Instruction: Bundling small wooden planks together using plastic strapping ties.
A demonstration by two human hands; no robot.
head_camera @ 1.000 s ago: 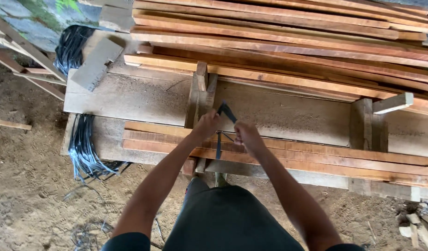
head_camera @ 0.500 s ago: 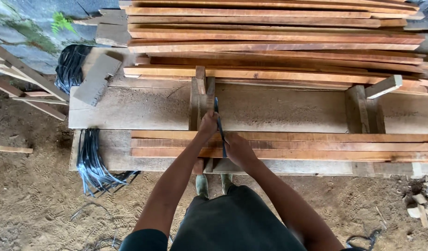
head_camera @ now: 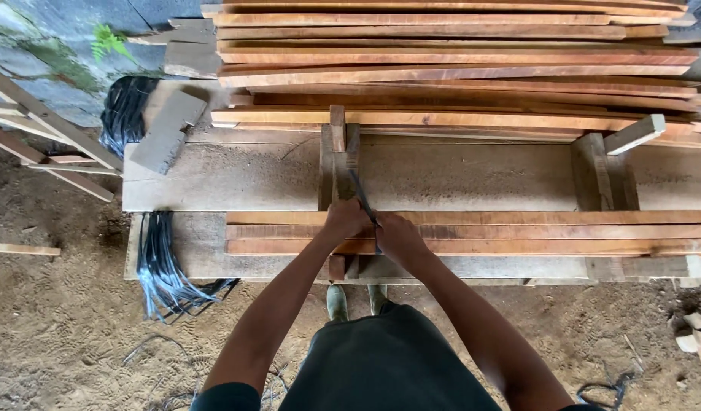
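Surface: a rough grey plank bench (head_camera: 236, 179) dusted with sawdust, standing on a sandy dirt floor (head_camera: 54, 304) marked with footprints. A mossy stone wall (head_camera: 54, 61) is showing far up-left of the fingers.

A dark strap (head_camera: 360, 190) is being gripped by both hands just above the front bundle of reddish slats (head_camera: 518, 232). The left hand (head_camera: 344, 221) is being held closed on the strap, fingers (head_camera: 349, 210) curled tight around it. The right hand (head_camera: 397, 237) is being kept touching the left, fingers (head_camera: 386, 225) folded over the strap's lower part; the pinch itself is hidden, so the exact grip cannot be told. The strap is running up and away from the fingers, slightly tilted, along an upright wooden jig post (head_camera: 339, 156). The slat bundle is lying under both hands and stretching far to the right.

Around: a second jig post (head_camera: 594, 171) is standing well right of the fingers, with a short block (head_camera: 634, 134) lying tilted at its top. A big stack of long slats (head_camera: 457, 68) is lying beyond the fingers. A bunch of black straps (head_camera: 158, 266) is hanging off the bench edge well left; another black coil (head_camera: 122, 106) is sitting far up-left, beside a grey offcut board (head_camera: 168, 131). Boots (head_camera: 337, 301) are showing just below the hands.

Blocking: the jig post is standing directly behind the strap.
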